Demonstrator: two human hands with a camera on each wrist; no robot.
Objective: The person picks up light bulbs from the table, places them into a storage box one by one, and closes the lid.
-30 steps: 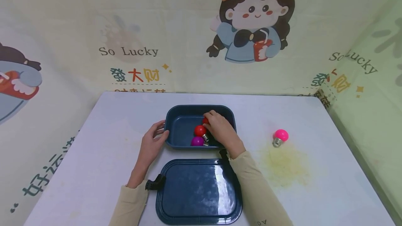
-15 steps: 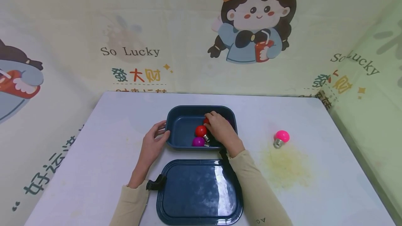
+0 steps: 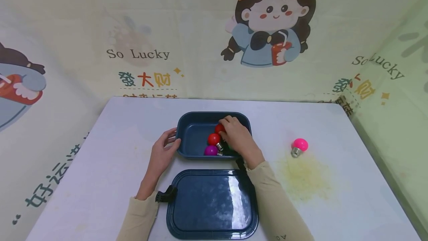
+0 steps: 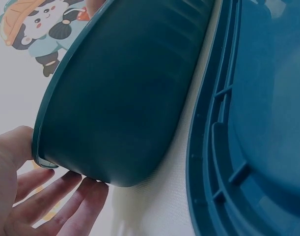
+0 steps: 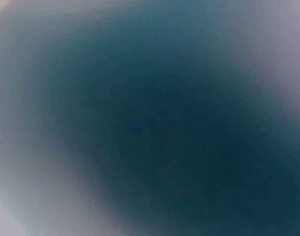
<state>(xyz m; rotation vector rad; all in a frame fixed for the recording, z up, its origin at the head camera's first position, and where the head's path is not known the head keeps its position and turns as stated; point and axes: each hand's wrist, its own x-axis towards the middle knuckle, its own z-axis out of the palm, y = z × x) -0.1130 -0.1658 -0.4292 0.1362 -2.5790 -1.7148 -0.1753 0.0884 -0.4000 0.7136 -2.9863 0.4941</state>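
Observation:
A dark blue rectangular box (image 3: 194, 140) stands without its lid near the table's back edge. Spread fingers and thumb of my left hand (image 3: 162, 153) rest against its left end; in the left wrist view, fingertips (image 4: 93, 187) touch the outer wall. My right hand (image 3: 239, 138) reaches into the box's right side, thumb and fingers around a red light bulb (image 3: 219, 128). Beside it lie another red light bulb (image 3: 214, 139) and a purple light bulb (image 3: 211, 150), screw bases pointing right. Something green shows under the palm, mostly hidden. The right wrist view is a dark blur.
A dark blue lid (image 3: 210, 203) lies on the white table (image 3: 100, 166) in front of the box, between the forearms. To the right is a pink light bulb (image 3: 300, 145) with a silver base. A printed cloth (image 3: 200, 47) hangs behind.
My right hand has shifted slightly right within the box, so more of the red light bulb at its fingertips shows. A bit of green now appears under the palm. The left hand stays put.

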